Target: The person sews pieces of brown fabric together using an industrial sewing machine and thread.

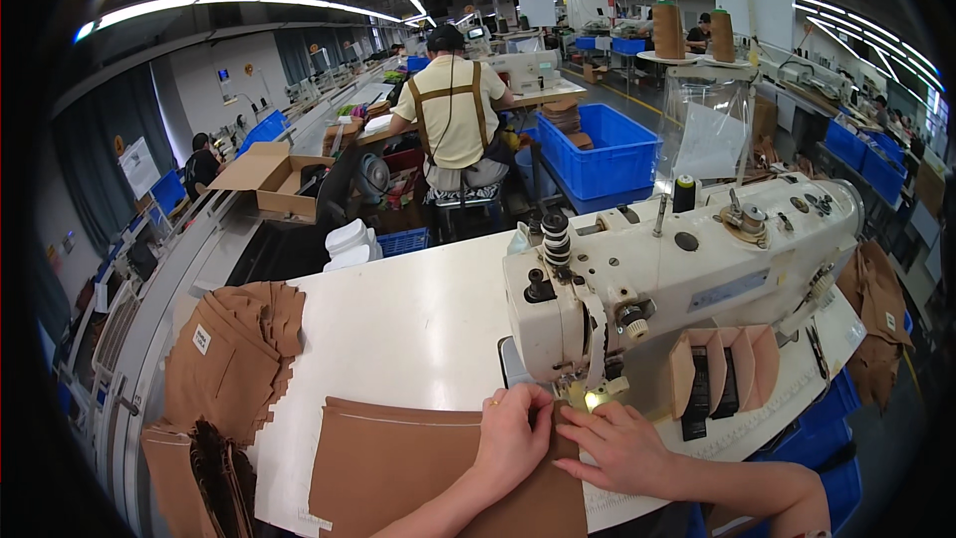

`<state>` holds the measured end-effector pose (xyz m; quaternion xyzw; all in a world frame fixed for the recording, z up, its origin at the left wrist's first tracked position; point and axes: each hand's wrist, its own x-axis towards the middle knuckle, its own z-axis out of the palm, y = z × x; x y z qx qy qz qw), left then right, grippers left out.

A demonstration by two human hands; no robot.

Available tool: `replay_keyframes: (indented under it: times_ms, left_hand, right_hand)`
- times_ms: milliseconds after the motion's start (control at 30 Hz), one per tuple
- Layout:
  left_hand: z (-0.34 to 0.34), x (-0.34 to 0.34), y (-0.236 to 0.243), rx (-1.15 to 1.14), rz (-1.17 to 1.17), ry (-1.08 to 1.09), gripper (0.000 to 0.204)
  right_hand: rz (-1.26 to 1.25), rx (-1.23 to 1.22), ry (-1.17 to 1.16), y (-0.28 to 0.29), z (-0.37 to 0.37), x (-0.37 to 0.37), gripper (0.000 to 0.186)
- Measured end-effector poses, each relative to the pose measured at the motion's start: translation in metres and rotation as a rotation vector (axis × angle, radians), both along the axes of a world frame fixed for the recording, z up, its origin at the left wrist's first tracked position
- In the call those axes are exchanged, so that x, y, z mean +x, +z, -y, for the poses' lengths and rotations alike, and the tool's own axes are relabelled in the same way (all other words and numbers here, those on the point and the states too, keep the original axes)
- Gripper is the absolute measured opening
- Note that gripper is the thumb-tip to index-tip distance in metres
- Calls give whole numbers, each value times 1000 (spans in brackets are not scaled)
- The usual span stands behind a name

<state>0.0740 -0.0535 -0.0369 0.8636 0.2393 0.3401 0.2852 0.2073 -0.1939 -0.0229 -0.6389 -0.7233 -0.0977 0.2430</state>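
A white sewing machine (677, 274) stands on the white table, its lamp lit at the needle. A brown fabric piece (428, 468) with a pale line along its top lies below it. My left hand (513, 438) pinches the fabric's edge just left of the needle area. My right hand (622, 448) rests on that fabric at the right of the needle, fingers stretched out. A divided holder (762, 374) with black strips sits beside the machine, near dark scissors or tweezers (817, 349). The needle itself is too small to make out.
Brown pieces are piled at the table's left (219, 369) and hang at its right (871, 319). Beyond the table (388, 309) are a seated co-worker (448, 115), an open cardboard box (274, 179), a blue bin (607, 164) and thread cones (667, 30) on a stand.
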Motion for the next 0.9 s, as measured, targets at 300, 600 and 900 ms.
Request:
replay_keyframes:
  times_ms: [300,600,900]
  left_hand:
    - [-14,8,-3,-103,-15,59,25]
    - [-35,14,-14,-182,-1,-19,22]
    - [-35,15,-15,-167,-25,-27,22]
  right_hand:
    - [13,-4,5,-4,-9,8,39]
    - [-32,-5,-27,-7,-13,9,39]
    - [-20,7,-36,-7,-14,11,40]
